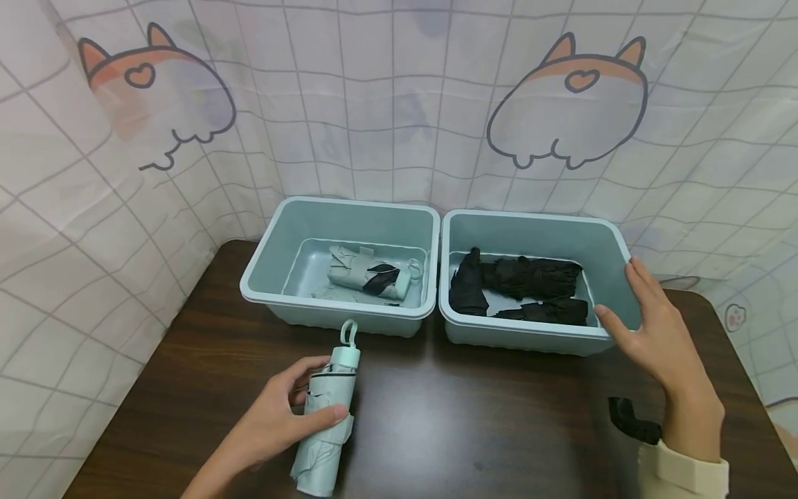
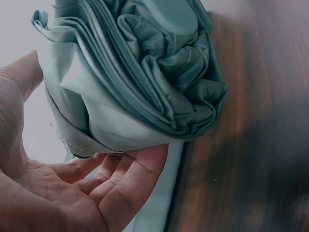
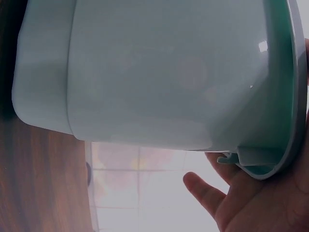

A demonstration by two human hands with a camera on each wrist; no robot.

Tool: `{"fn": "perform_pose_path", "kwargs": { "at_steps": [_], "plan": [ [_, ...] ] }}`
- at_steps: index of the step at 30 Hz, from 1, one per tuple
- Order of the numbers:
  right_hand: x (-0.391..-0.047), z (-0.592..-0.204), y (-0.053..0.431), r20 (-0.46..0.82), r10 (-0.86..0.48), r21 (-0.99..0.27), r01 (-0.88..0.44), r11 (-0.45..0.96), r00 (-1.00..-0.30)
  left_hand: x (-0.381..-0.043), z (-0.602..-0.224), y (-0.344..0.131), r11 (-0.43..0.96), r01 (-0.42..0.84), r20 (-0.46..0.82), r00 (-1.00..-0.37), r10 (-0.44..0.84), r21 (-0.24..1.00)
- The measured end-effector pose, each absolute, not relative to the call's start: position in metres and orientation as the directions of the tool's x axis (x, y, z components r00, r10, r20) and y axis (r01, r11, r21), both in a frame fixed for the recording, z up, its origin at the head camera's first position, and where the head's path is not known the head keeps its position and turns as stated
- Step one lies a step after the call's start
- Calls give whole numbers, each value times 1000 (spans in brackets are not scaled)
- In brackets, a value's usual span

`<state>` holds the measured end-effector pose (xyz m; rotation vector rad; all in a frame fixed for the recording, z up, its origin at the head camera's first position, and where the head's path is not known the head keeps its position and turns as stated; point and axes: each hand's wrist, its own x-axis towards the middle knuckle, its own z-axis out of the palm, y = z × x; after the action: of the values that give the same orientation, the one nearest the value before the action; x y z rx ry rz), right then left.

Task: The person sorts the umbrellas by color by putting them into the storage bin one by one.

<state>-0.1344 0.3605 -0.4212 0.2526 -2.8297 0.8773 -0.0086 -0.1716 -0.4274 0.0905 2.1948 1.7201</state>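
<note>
My left hand point(image 1: 280, 416) grips a folded mint-green umbrella point(image 1: 327, 423) around its middle, with the thumb across the front. The umbrella stands slanted, its handle and wrist loop toward the bins. From the left wrist, the gathered fabric end of the umbrella point(image 2: 140, 82) shows close up, with the fingers of the left hand point(image 2: 91, 188) behind it. At the right end of the right-hand bin point(image 1: 524, 333), my right hand point(image 1: 661, 333) rests on the rim, fingers spread. The right wrist view shows this bin's outer wall point(image 3: 164, 72) and the right hand point(image 3: 260, 203) against its rim.
Beside it stands a matching left bin point(image 1: 349, 315), holding another pale green folded umbrella point(image 1: 358, 270). Several black folded bundles point(image 1: 530, 277) lie in the right bin. Both stand on a dark wooden table point(image 1: 474, 416), before a grid-patterned curtain point(image 1: 374, 90). A black strap point(image 1: 630, 419) shows near my right wrist.
</note>
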Motion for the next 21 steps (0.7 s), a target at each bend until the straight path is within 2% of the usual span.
{"fn": "perform_pose_path", "kwargs": {
  "at_steps": [21],
  "plan": [
    [-136, -426, 364, 243, -119, -544, -237, 805, -963, -26, -386, -185, 292, -48, -138, -945, 296, 955]
  ]
}}
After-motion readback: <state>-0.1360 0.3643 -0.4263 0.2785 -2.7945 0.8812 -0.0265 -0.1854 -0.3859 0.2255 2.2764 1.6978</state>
